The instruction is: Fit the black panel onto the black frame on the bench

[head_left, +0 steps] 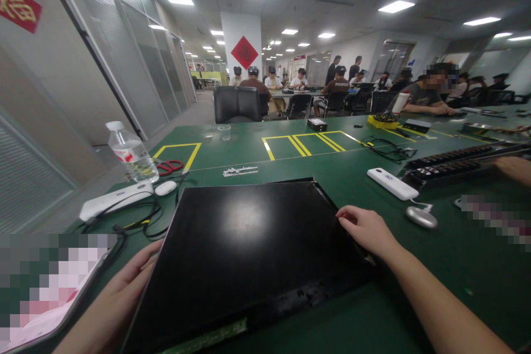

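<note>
A large black glossy display panel (253, 254) lies tilted in front of me, its left side raised, with a ceiling light mirrored in it. A strip of green circuit board (207, 336) shows along its near edge. Beneath its far right corner a dark frame (326, 199) peeks out. My left hand (135, 272) holds the panel's left edge, its fingertips hidden behind it. At the right edge, my right hand (365, 229) has bent fingers closed on the rim.
Left of the panel are a water bottle (131, 152), red scissors (170, 167), a white mouse (165, 188) and black cables (145, 215). To the right lie a white power bank (392, 183) and a silver mouse (421, 217). Another person's arm (514, 168) reaches in near black racks (452, 163).
</note>
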Motion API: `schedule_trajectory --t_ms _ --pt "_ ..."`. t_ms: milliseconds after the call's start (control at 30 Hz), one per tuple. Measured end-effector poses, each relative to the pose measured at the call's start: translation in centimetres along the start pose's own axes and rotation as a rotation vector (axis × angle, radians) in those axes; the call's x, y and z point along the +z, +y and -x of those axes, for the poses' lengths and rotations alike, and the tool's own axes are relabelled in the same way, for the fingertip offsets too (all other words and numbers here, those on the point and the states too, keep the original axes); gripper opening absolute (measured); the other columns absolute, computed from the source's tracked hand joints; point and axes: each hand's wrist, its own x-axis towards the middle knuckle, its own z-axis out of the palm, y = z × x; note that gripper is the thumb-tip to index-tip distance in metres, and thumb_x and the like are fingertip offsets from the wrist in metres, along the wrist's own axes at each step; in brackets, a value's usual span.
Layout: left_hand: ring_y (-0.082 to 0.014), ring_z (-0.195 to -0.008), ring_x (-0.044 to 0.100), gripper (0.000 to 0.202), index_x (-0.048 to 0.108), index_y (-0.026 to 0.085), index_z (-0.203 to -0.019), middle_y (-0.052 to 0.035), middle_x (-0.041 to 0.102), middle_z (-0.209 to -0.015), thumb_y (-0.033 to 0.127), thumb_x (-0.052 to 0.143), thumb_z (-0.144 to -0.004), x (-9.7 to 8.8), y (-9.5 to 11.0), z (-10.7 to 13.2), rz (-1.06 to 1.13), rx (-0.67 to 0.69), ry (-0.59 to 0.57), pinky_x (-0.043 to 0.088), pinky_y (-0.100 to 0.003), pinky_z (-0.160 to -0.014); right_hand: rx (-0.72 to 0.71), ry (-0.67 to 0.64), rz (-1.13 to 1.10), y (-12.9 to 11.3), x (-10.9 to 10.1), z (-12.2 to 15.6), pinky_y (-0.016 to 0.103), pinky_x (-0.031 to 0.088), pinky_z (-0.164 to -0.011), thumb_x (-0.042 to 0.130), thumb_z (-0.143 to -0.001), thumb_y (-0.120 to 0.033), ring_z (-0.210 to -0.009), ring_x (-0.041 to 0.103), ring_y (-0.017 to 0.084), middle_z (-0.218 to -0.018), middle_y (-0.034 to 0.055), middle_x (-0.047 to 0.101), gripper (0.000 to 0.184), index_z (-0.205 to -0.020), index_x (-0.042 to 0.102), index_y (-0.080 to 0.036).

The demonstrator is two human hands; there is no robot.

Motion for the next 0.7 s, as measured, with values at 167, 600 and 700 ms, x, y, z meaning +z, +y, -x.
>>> schedule_trajectory --t_ms 167,600,700 --pt "-0.0312 -0.09 0.076 0.074 0.071 0.033 -0.1 0.0009 0.084 -0.084 0.049 0.094 -0.032 -0.02 0.07 -0.08 -0.019 0.027 0.015 0.061 -0.028 -0.06 -0.007 0.006 -0.004 0.14 0.1 -0.05 0.029 0.044 -0.067 0.052 -0.08 -0.033 -0.077 0.067 0.019 -0.083 0.0001 0.074 0.022 -0.087 0.072 -0.027" --pt "-0.0284 -0.091 0.076 0.062 0.072 0.037 -0.095 0.0047 0.083 -0.085 0.049 0.093 -0.038 -0.25 -0.03 -0.49 -0.016 0.036 -0.01 0.061 -0.025 -0.063 -0.002 -0.001 0.013 0.08 0.11 -0.05 0.029 0.043 -0.068 0.051 -0.081 -0.033 -0.078 0.067 0.019 -0.084 -0.0001 0.074 0.022 -0.088 0.071 -0.026" --pt "-0.0298 -0.096 0.074 0.059 0.072 0.037 -0.096 0.0045 0.083 -0.091 0.048 0.092 -0.042 -0.32 -0.1 -0.52 -0.042 0.054 -0.03 0.061 -0.027 -0.065 -0.009 0.005 0.007 0.1 0.12 -0.05 0.029 0.043 -0.067 0.051 -0.08 -0.033 -0.076 0.066 0.018 -0.083 0.0 0.074 0.022 -0.087 0.071 -0.026"
